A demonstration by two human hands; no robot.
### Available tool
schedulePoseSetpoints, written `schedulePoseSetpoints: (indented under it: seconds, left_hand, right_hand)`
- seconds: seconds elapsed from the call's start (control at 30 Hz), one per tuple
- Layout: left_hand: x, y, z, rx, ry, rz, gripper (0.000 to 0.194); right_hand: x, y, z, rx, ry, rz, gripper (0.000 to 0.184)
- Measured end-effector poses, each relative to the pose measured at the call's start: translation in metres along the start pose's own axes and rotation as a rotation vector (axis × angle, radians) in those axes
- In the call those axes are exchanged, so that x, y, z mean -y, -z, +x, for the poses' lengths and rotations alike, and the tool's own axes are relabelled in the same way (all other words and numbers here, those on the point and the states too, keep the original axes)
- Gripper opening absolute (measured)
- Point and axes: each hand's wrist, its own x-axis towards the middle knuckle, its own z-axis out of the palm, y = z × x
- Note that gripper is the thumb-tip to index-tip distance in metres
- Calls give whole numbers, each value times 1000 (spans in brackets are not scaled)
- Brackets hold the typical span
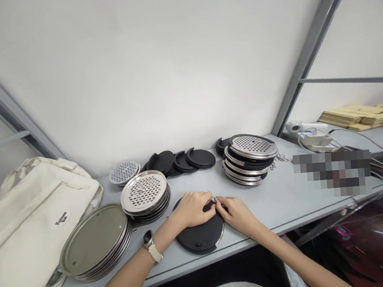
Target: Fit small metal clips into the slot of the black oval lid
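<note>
A round black disc [199, 236] lies on the grey table in front of me, a thin bright metal rim showing along its right edge. My left hand [195, 208] rests over the disc's far part, thumb and fingers closed near its upper right edge. Against that same edge, my right hand [236, 211] is closed in a pinch, its fingertips almost touching the left ones. A thin metal wire piece [212, 199] shows between the fingertips; its full shape is hidden.
Left stand stacks of olive-green plates [94, 239] and perforated metal grater discs [144, 191], beside a cream bag [34, 217]. Black covers [201, 158] lie along the wall. On the right are stacked covered graters [253, 146], small wire clips [280, 157] and yellowish cardboard pieces [355, 115].
</note>
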Motion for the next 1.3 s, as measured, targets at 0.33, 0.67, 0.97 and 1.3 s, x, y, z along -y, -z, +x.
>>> schedulePoseSetpoints:
  seconds: [0.33,0.67,0.97,1.3]
  left_hand:
    - [0,1,-1,17,10,-10,14]
    - [0,1,0,17,5,-12,13]
    - [-1,1,0,24,9,-17,14]
    - [-2,4,0,41,21,-24,14]
  right_hand:
    - [1,1,0,-8,-5,12,34]
    - [0,0,1,-14,-3,-4,35]
    - [1,1,0,-8,-11,-11,35]
    - [3,3,1,3,-26,-4,36]
